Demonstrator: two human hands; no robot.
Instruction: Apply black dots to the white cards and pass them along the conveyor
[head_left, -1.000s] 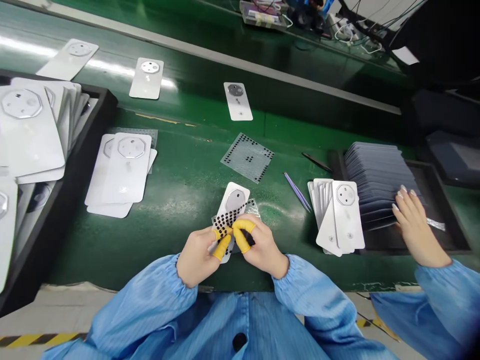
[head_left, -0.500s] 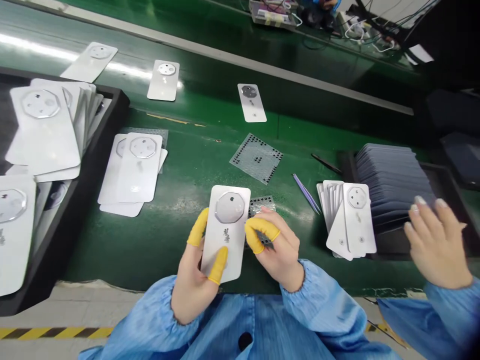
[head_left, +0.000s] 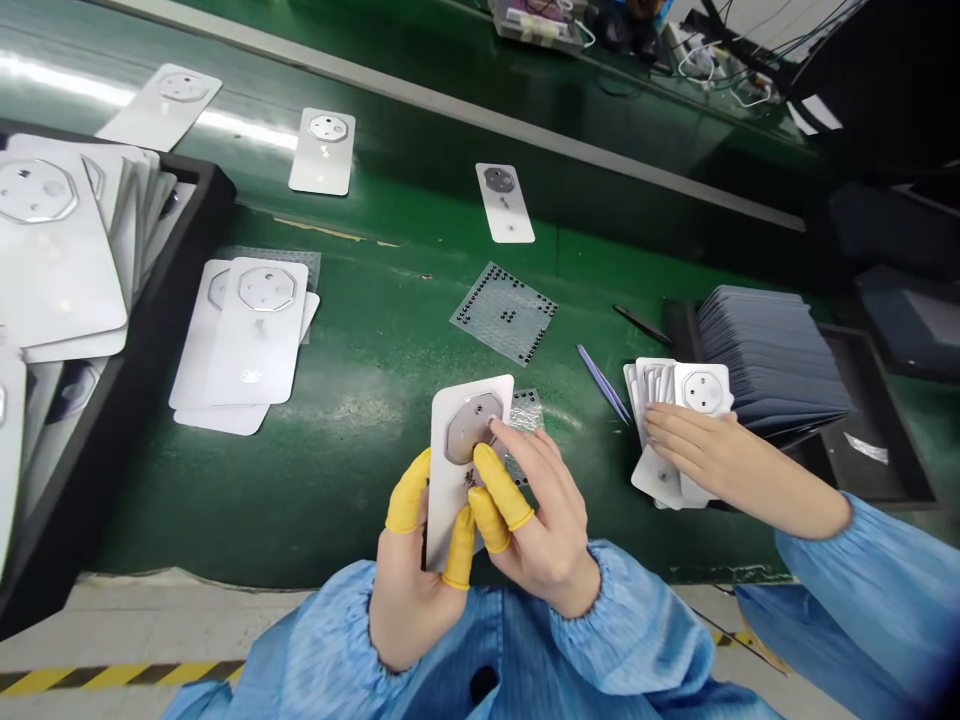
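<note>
A white rectangular plastic plate [head_left: 459, 470] with a silvery octagonal window near its top is held upright-tilted above the near edge of the green desk [head_left: 360, 400]. It is gripped by the left hand [head_left: 409, 590], whose fingers [head_left: 409, 492], capped in yellow rubber cots, are closed on its left edge and lower end. The right hand [head_left: 544, 525] is laid against the plate's right side: one bare fingertip is pressed on the octagonal window, and two yellow-capped fingers are held close together lower on the face. Whether anything is pinched between those two cannot be told.

Just beyond the right fingers, partly hidden by the plate, a small clear film sheet dotted with black specks [head_left: 529, 405] is seen on the desk. Farther beyond, a larger clear sheet edged with black dots [head_left: 504, 313] is laid flat. To the right of the right fingers, thin purple tweezers [head_left: 604, 384] are found, and past them a fanned stack of white plates [head_left: 701, 390] is pressed down by a co-worker's hand [head_left: 697, 455]. A slanted pile of grey sheets [head_left: 772, 355] is stood just behind that fan. Well to the left of the left fingers, a loose pile of white plates [head_left: 244, 345] is spread on the desk.
</note>
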